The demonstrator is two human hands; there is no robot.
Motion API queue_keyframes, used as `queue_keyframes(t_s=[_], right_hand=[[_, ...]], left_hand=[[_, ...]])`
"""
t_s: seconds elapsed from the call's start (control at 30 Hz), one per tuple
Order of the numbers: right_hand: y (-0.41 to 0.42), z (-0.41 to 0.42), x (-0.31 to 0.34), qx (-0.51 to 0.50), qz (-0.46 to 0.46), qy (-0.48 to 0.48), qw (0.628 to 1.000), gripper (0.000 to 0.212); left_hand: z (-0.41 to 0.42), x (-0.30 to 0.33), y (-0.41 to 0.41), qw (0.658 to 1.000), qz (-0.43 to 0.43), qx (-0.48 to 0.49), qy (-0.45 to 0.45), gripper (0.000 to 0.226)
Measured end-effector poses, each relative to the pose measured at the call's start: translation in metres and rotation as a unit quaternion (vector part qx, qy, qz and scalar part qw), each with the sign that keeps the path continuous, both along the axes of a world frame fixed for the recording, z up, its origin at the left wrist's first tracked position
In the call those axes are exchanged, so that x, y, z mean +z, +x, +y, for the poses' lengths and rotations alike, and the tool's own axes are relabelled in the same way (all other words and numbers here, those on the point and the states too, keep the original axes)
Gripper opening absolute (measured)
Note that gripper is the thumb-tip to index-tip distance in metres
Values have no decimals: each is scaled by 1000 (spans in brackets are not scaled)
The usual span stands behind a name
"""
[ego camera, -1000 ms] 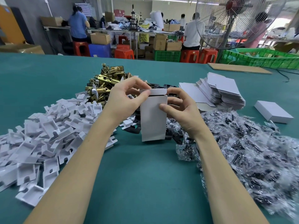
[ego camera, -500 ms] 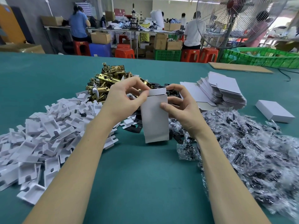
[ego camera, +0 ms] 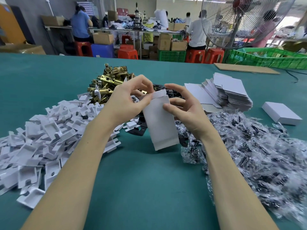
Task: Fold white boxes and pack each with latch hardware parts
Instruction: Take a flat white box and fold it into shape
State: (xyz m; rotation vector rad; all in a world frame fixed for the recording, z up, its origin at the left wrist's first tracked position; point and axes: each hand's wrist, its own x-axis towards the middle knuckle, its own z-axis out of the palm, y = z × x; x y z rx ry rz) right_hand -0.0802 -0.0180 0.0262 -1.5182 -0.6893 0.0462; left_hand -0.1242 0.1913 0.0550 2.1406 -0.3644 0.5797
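Note:
A white box (ego camera: 160,123) stands tilted on its lower end above the green table, its top flap (ego camera: 159,94) sticking up. My left hand (ego camera: 128,101) pinches the box's upper left corner near the flap. My right hand (ego camera: 184,107) holds the right side, thumb on the front face, fingers spread behind. Brass latch bodies (ego camera: 108,83) lie heaped behind my hands. A pile of white plastic inserts (ego camera: 44,135) lies at left, bagged black parts (ego camera: 254,151) at right, flat box blanks (ego camera: 227,92) at back right.
One closed white box (ego camera: 281,113) lies at the far right. Black flat plates (ego camera: 138,130) sit under the box. A cardboard sheet (ego camera: 245,68), green crates (ego camera: 269,58) and a big fan (ego camera: 239,22) stand beyond the table. People work at benches behind.
The box has tipped so its top leans left and its bottom swings right. My right-hand fingers have spread apart behind it. The top flap stands more upright.

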Motion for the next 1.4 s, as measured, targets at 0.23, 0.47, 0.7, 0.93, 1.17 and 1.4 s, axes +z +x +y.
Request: queue_keyframes(t_s=[0.23,0.47,0.7,0.93,1.17,1.4], right_hand=[[0,-2,-1,-14,9,7,1000,39],[-2,3,0,-11,16,17,1000,38],[-3,3,0,-28,9,10,1000,33],[-1,3,-1,-36,-10,-2,999,32],[1,7,-2,-50,-42,-22,998,30],[-1,10,0,-55,-68,-42,995,25]], left_hand=[[-6,-2,2,999,-10,4,-31,17],[-13,0,4,995,-1,49,-90,9],[-19,-1,5,993,-8,66,-102,7],[-24,-2,6,989,8,73,-130,6],[-31,-1,5,988,45,47,-140,7],[-34,-2,8,977,63,60,-193,17]])
